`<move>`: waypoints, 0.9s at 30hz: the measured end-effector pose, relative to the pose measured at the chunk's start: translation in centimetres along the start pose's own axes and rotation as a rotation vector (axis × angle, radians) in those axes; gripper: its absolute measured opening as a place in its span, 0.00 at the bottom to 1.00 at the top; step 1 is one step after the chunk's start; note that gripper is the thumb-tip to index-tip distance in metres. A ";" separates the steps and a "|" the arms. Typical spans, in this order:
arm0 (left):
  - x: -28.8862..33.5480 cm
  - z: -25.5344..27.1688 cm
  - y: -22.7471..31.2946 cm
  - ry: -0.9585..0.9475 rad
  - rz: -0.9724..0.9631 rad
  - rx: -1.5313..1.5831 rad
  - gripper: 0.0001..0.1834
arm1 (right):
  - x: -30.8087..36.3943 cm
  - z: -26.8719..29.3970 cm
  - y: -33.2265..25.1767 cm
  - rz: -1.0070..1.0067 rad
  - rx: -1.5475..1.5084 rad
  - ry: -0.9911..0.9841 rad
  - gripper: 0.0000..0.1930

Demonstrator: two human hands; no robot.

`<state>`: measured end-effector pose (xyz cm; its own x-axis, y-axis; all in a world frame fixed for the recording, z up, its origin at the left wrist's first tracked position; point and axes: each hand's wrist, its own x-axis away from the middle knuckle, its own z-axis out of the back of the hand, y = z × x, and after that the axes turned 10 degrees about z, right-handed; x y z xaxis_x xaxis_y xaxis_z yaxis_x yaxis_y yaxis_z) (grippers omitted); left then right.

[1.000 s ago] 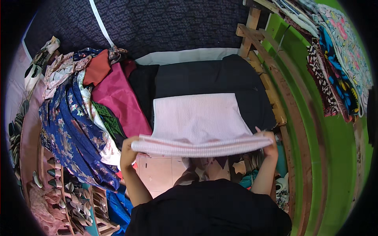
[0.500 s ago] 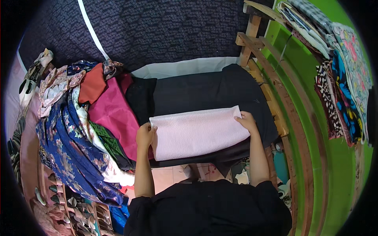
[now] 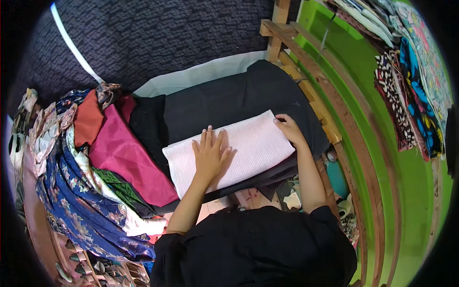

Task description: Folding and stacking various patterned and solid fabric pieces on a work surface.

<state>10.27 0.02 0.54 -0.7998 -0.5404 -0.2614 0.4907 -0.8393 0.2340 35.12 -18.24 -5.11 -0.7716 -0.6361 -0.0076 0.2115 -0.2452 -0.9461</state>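
A pale pink ribbed cloth [image 3: 253, 143], folded into a long rectangle, lies at a slant on the black cloth-covered surface [image 3: 210, 100]. Spread flat over its left half is my left hand [image 3: 210, 155], palm down with the fingers apart. At the far right corner, my right hand [image 3: 289, 130] holds the cloth's edge between thumb and fingers. Part of the right fingers' grip is hard to make out.
A heap of clothes, with a magenta cloth [image 3: 126, 158] and a blue floral cloth [image 3: 79, 201], lies to the left. Wooden rails [image 3: 330, 86] curve along the green wall [image 3: 411, 205] at right. Folded fabrics [image 3: 420, 95] hang there. Shoes [image 3: 107, 270] stand low at left.
My left hand has let go of the cloth's left edge and now lies flat on top. The cloth rests slanted on the surface. The view has turned somewhat.
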 end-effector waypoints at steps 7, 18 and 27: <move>-0.7 -3.6 -0.2 -0.023 0.075 -0.015 0.31 | 10.1 1.6 -1.7 0.131 -0.467 -0.207 0.27; 0.7 -1.9 2.8 -0.073 0.063 0.052 0.29 | 11.1 0.1 -1.8 0.108 0.431 0.190 0.26; 2.3 -2.5 5.0 -0.195 0.117 -0.016 0.37 | 10.5 -2.0 -1.0 0.129 0.651 0.132 0.24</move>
<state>11.77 -5.59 -1.24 -0.7879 -0.6140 -0.0465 0.5884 -0.7731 0.2369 25.60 -23.18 -4.85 -0.7740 -0.6052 -0.1861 0.5932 -0.5903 -0.5475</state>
